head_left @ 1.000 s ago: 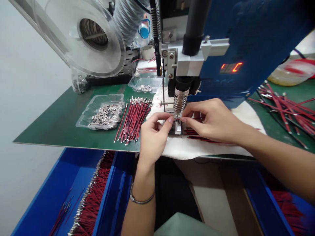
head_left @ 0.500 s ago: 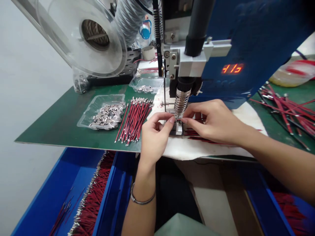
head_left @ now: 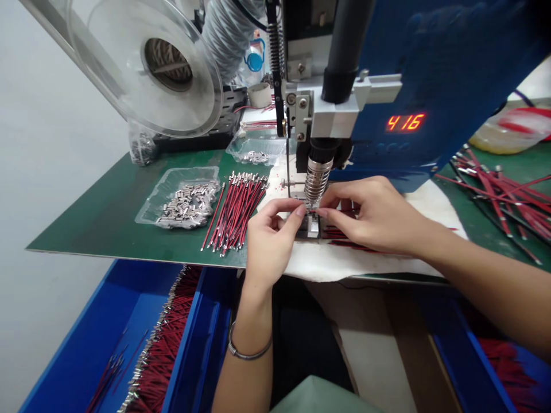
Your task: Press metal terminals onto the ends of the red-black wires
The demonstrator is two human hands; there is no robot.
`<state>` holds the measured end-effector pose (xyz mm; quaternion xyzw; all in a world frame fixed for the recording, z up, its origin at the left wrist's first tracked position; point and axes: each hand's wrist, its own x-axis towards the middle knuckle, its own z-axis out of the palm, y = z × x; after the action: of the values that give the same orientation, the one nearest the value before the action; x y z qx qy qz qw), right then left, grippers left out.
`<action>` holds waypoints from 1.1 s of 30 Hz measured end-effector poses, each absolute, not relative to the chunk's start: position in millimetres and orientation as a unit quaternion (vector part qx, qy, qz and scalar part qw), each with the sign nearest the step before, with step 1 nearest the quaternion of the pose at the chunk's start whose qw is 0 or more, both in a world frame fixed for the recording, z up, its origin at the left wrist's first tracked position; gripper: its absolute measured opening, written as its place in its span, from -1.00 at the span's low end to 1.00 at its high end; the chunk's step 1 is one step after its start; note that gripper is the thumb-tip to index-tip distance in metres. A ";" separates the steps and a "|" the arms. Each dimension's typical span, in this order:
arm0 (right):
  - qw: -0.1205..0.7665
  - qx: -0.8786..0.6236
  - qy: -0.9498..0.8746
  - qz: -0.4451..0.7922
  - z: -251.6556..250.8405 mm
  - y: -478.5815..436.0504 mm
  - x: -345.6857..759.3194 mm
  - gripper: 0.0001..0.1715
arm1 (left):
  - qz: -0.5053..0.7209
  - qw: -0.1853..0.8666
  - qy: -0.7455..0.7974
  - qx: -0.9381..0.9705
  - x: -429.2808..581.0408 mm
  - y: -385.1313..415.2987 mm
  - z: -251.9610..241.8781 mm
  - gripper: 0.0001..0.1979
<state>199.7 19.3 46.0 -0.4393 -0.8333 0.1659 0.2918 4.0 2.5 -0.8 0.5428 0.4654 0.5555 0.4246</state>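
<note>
Both hands meet under the tip of a soldering machine (head_left: pixel 331 117). My left hand (head_left: pixel 272 235) pinches thumb and forefinger together just left of the tip; what it grips is too small to make out, perhaps hidden by the fingertips. On the other side, my right hand (head_left: pixel 372 212) is closed in a pinch on a thin red-and-black wire, whose end points toward the small metal fixture (head_left: pixel 313 225). More red and black wires (head_left: pixel 340 233) lie under the right hand on a white cloth (head_left: pixel 318 264). A coiled metal spring (head_left: pixel 317 179) surrounds the machine's tip.
Left on the green table (head_left: pixel 99 201) are a clear tray (head_left: pixel 148 202) of small metal parts and a bundle of wires (head_left: pixel 236 212). A second tray (head_left: pixel 271 146) sits behind. Blue bins (head_left: pixel 116 304) stand below. More wires (head_left: pixel 499 189) lie right. A clear reel (head_left: pixel 103 63) hangs upper left.
The hands hold nearly the same place under the machine's tip. The red display is now readable as 416. The whole view has shifted very slightly.
</note>
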 end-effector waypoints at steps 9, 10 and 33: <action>0.280 -0.436 -0.838 0.169 46.8 18.5 201.2 -0.81 | 0.556 0.427 0.462 0.544 3.6 -0.1 2.5 -0.88; 0.279 -0.434 -0.840 0.169 46.9 18.6 201.2 -0.80 | 0.556 0.424 0.463 0.544 3.5 -0.2 2.8 -0.89; 0.286 -0.431 -0.840 0.165 46.0 18.4 201.6 -0.81 | 0.557 0.430 0.460 0.542 3.5 0.2 2.1 -0.89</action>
<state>201.6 18.4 46.0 -0.4310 -0.8399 0.1648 0.2859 3.5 0.2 2.1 0.5415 0.4602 0.5566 0.4303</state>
